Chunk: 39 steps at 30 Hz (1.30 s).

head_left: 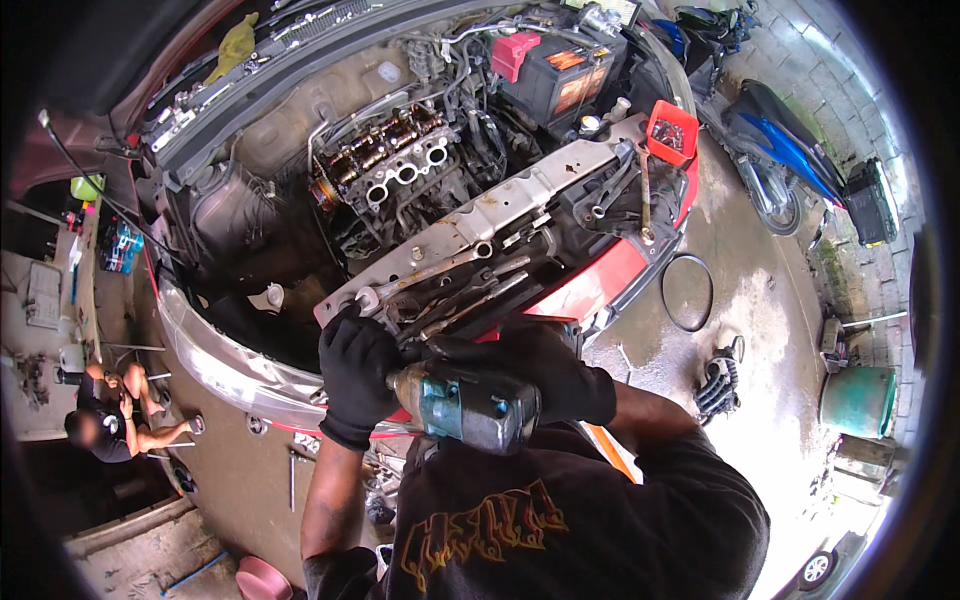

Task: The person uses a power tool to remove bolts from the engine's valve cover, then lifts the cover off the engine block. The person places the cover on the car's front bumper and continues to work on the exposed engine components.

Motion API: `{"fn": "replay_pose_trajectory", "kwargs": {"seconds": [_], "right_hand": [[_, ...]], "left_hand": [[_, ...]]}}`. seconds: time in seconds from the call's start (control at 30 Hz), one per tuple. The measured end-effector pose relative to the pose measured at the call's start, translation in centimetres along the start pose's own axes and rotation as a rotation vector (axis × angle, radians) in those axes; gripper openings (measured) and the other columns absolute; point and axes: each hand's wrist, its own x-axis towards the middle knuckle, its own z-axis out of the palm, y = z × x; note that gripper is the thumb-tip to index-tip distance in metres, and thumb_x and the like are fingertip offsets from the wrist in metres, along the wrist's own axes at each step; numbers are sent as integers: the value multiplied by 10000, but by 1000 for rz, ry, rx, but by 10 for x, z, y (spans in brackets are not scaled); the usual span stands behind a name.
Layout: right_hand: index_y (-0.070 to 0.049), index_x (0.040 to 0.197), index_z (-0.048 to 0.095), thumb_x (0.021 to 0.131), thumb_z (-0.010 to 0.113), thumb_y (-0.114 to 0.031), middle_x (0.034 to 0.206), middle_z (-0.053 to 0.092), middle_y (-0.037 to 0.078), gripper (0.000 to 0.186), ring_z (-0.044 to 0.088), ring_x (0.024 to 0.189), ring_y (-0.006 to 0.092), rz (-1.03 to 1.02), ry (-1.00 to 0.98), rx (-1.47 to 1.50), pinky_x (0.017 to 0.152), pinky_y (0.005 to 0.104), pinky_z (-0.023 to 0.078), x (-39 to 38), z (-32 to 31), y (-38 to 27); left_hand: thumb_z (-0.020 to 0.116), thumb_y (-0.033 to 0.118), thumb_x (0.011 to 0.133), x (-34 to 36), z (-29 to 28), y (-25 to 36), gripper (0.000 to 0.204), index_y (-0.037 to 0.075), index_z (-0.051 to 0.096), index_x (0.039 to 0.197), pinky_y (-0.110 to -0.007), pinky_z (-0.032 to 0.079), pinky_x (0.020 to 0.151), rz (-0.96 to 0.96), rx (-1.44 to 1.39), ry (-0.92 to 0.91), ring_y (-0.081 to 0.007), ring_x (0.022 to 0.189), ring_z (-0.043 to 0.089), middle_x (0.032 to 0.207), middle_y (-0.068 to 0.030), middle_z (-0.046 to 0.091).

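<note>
A teal-and-black cordless impact wrench [465,408] lies sideways before my chest, its nose pointing left. My right hand [560,375], in a black glove, grips it from the right; most of those fingers are hidden. At the tool's nose is my left hand [355,375], also black-gloved, with its fingers curled; what they hold is hidden. Just beyond the left hand, the jaw of an open-end wrench [370,299] rests at the front of the engine bay. Other hand tools [480,300] lie along the metal crossbar [480,222].
The opened engine [390,150] and a battery [565,75] are beyond the crossbar. A red tray [672,132] of small parts sits at the right corner. On the floor at right are a black belt [687,292] and a ribbed black part [718,383]. Another person [115,415] sits at left.
</note>
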Motion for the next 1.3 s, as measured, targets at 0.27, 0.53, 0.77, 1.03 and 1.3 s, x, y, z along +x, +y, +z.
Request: {"fn": "replay_pose_trajectory", "kwargs": {"seconds": [0.27,0.53,0.77,1.03,1.3], "right_hand": [[-139,1368,635,731,799,-265,1209,698,128,670,677,859,291,-271,142,-294,729,413,511,-2,-23,-23],[-37,1372,599,756,864,-204,1310,671,142,692,660,1194,244,-89,-85,231,1043,374,492,14,-52,-34],[-66,1377,597,849,787,-183,1354,644,122,573,640,1220,234,-66,-218,87,1073,360,485,41,-60,-9],[-150,1408,583,788,808,-291,1368,638,94,675,707,990,242,-90,-185,-15,878,339,548,76,-65,54],[-281,1396,612,785,768,-342,1437,597,52,634,717,800,238,-66,-283,-145,704,337,568,106,-68,51]], "left_hand": [[768,249,687,6,-14,19,220,90,619,719,-470,460,853,3,78,39,-303,829,590,776,-61,600],[771,226,666,28,-14,32,151,108,687,710,-456,450,817,31,-41,-9,-299,845,589,781,-48,620],[773,270,628,26,4,15,252,96,706,797,-450,447,861,-68,-49,-31,-306,917,605,892,-64,654],[736,186,594,49,24,-26,378,75,605,931,-492,459,801,-172,-181,20,-366,891,594,889,-113,629],[760,393,575,51,11,-54,357,97,664,751,-491,461,860,-234,-103,-120,-309,903,608,848,-67,652]]}}
